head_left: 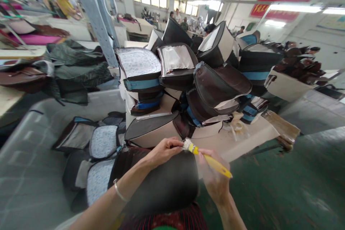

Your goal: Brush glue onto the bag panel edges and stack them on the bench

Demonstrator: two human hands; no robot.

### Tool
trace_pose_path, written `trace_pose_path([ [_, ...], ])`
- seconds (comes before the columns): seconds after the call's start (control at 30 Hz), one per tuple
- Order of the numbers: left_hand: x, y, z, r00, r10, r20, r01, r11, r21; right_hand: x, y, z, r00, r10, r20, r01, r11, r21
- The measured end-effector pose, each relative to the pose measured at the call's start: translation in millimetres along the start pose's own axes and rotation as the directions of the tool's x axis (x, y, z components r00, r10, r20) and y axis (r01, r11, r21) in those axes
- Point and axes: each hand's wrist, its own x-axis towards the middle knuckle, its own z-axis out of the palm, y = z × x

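A dark, rounded bag piece [164, 183] lies across my lap. My left hand [164, 151] is closed on its top edge, fingers pinching the rim right beside the brush tip. My right hand [214, 178], smeared by motion, grips a yellow-handled brush [208, 160] whose pale bristles touch the same top edge. A thin bracelet sits on my left wrist.
A table [242, 140] ahead carries a heap of dark bag pieces with blue trim [188, 75]. More pieces lie on the floor at left [91, 151]. A steel post [94, 14] rises behind. People work at far benches. Green floor spreads to the right.
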Motion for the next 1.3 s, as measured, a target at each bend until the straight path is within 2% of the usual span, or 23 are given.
trace_pose_path([
  [0.1, -4.5, 3.3, -5.4, 1.000, 0.001, -0.015, -0.001, 1.000, -0.015, -0.9, 3.0, -3.7, 0.999, -0.022, -0.046, 0.023, 0.999, 0.030],
  [0.13, -7.5, 7.3, -8.6, 1.000, 0.006, -0.016, -0.006, 1.000, -0.009, -0.8, 4.6, -5.7, 0.996, 0.011, -0.084, -0.007, 0.999, 0.048],
  [0.2, -15.5, 20.3, -14.4, 1.000, 0.016, -0.016, -0.015, 0.999, 0.052, -0.2, 8.5, -9.6, 0.979, 0.160, -0.127, -0.140, 0.978, 0.154],
  [0.27, -24.5, 37.4, -14.3, 1.000, -0.005, -0.022, 0.009, 0.981, 0.193, 0.8, 13.8, -11.3, 0.938, 0.331, -0.099, -0.280, 0.897, 0.343],
  [0.33, -31.3, 53.0, -4.4, 0.993, -0.064, -0.097, 0.094, 0.932, 0.349, 2.1, 20.3, -9.9, 0.897, 0.438, -0.057, -0.341, 0.770, 0.539],
  [0.4, -33.8, 61.5, 13.9, 0.958, -0.120, -0.260, 0.232, 0.858, 0.457, 3.9, 27.6, -6.7, 0.873, 0.488, -0.012, -0.353, 0.647, 0.676],
  [0.47, -32.0, 61.6, 34.1, 0.887, -0.110, -0.449, 0.352, 0.790, 0.502, 6.3, 34.4, -3.6, 0.866, 0.499, 0.040, -0.358, 0.562, 0.745],
  [0.5, -30.2, 59.4, 42.4, 0.848, -0.092, -0.522, 0.393, 0.771, 0.502, 7.6, 37.2, -2.6, 0.871, 0.488, 0.065, -0.359, 0.540, 0.761],
  [0.57, -26.6, 52.9, 52.3, 0.794, -0.095, -0.600, 0.433, 0.782, 0.449, 10.6, 41.1, -1.6, 0.882, 0.458, 0.112, -0.369, 0.524, 0.768],
  [0.63, -25.0, 46.4, 53.3, 0.773, -0.191, -0.604, 0.443, 0.845, 0.300, 13.6, 41.9, -1.4, 0.889, 0.436, 0.143, -0.381, 0.527, 0.760],
  [0.73, -27.1, 39.5, 47.3, 0.792, -0.334, -0.510, 0.395, 0.919, 0.012, 18.5, 39.2, 0.2, 0.888, 0.403, 0.221, -0.424, 0.537, 0.729],
  [0.8, -29.9, 36.5, 44.8, 0.823, -0.340, -0.456, 0.317, 0.940, -0.129, 22.8, 38.1, 3.3, 0.884, 0.358, 0.302, -0.460, 0.550, 0.696],
  [0.87, -32.5, 34.5, 45.3, 0.852, -0.316, -0.418, 0.239, 0.944, -0.227, 28.4, 39.9, 7.0, 0.887, 0.318, 0.335, -0.462, 0.603, 0.650],
  [0.93, -34.6, 32.3, 47.7, 0.868, -0.311, -0.387, 0.203, 0.934, -0.295, 34.5, 44.4, 9.9, 0.902, 0.288, 0.322, -0.430, 0.671, 0.604],
  [1.1, -39.1, 23.1, 51.0, 0.870, -0.337, -0.361, 0.179, 0.897, -0.404, 41.3, 50.0, 6.9, 0.932, 0.251, 0.263, -0.352, 0.800, 0.486],
  [1.17, -40.6, 19.3, 50.4, 0.874, -0.336, -0.352, 0.172, 0.889, -0.424, 39.8, 46.2, 3.7, 0.936, 0.246, 0.253, -0.345, 0.794, 0.501],
  [1.23, -41.0, 16.6, 50.0, 0.867, -0.348, -0.356, 0.176, 0.884, -0.434, 38.2, 41.4, 1.1, 0.926, 0.220, 0.306, -0.357, 0.773, 0.525],
  [1.3, -39.8, 15.3, 50.2, 0.861, -0.357, -0.362, 0.178, 0.879, -0.443, 38.1, 37.5, -0.7, 0.923, 0.169, 0.345, -0.332, 0.805, 0.492],
])
